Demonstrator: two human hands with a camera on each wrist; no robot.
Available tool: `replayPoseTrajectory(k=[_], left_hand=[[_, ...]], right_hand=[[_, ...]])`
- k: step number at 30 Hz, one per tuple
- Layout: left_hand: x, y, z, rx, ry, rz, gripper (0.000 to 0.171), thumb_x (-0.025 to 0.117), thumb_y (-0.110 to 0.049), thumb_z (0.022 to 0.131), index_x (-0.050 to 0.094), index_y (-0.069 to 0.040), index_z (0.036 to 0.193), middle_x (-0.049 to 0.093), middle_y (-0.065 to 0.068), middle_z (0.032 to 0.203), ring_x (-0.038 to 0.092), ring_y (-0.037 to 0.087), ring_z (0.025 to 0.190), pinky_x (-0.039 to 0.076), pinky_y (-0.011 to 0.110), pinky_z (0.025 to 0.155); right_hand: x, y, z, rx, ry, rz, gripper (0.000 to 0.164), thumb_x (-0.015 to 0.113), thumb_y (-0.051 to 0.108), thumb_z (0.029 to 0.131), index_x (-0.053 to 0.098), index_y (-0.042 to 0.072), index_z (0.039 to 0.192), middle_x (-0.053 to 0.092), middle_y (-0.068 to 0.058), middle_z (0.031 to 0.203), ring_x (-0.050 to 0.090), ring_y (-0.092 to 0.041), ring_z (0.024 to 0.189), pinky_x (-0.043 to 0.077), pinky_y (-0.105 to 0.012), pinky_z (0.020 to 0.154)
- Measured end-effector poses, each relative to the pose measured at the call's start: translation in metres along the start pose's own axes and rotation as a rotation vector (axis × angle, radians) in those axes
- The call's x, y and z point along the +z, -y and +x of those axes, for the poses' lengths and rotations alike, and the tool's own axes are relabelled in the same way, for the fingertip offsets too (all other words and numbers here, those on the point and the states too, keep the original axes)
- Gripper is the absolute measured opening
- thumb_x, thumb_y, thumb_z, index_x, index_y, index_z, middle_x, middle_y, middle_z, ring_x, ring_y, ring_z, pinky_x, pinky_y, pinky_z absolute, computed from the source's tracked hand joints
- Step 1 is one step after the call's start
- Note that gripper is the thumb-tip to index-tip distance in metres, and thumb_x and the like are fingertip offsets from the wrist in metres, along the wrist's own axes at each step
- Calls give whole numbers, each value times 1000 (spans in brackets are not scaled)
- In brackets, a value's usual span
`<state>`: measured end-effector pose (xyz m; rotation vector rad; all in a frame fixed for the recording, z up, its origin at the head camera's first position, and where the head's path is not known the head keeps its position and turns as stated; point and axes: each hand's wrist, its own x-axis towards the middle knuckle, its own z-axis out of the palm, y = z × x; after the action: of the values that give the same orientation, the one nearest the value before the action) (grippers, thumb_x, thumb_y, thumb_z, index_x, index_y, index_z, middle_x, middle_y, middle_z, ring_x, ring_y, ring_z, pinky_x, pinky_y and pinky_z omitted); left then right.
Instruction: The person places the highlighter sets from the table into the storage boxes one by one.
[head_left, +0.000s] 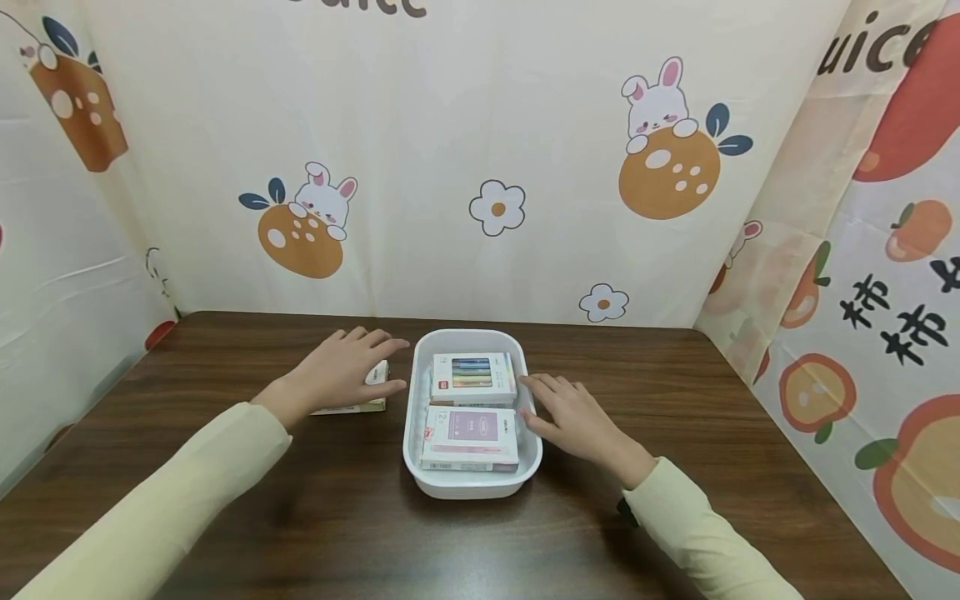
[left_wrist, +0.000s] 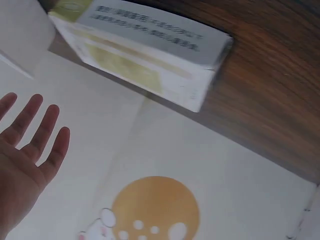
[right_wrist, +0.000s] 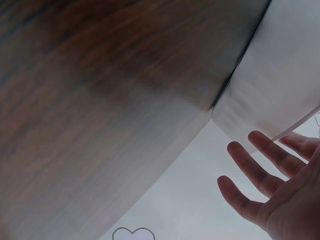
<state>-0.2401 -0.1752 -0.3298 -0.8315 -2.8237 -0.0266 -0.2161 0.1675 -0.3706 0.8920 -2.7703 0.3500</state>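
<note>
A white plastic basin (head_left: 472,486) stands on the table with two boxes in it. The rear box (head_left: 472,377) has a window that shows coloured pens; the front box (head_left: 470,438) carries a purple panel. My right hand (head_left: 581,421) is at the basin's right rim, fingers spread, fingertips right at the edge. To the left of the basin, my left hand (head_left: 339,373) is held with fingers extended and nothing in them. Partly hidden beneath it, a white and yellow-green box (left_wrist: 150,45) lies on the table.
The dark wood table (head_left: 315,533) reaches back to a printed curtain (head_left: 420,150) with rabbits and flowers. Another printed cloth (head_left: 862,333) hangs along the right side, and a pale one (head_left: 67,275) along the left.
</note>
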Motion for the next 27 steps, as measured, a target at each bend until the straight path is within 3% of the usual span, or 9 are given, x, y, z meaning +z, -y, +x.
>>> replayPoseTrajectory(k=[10, 19, 27], left_hand=[[15, 16, -9, -51, 40, -5, 63, 56, -58, 80, 51, -18, 128, 56, 7, 122, 51, 31, 109, 39, 51, 89], [35, 28, -15, -35, 40, 7, 68, 57, -61, 77, 52, -16, 128, 56, 8, 120, 50, 31, 106, 40, 51, 86], [41, 36, -15, -46, 37, 4, 75, 55, -68, 74, 49, -19, 130, 55, 6, 122, 49, 31, 109, 39, 52, 87]], right_hand=[[0, 1, 0, -5, -10, 4, 49, 51, 37, 89, 49, 11, 130, 55, -8, 126, 53, -26, 112, 42, -47, 87], [-1, 1, 0, -3, -11, 3, 48, 51, 37, 90, 49, 11, 130, 54, -8, 127, 53, -25, 112, 43, -47, 87], [0, 1, 0, -2, -13, 10, 48, 51, 37, 90, 50, 12, 130, 54, -7, 127, 53, -24, 112, 43, -46, 86]])
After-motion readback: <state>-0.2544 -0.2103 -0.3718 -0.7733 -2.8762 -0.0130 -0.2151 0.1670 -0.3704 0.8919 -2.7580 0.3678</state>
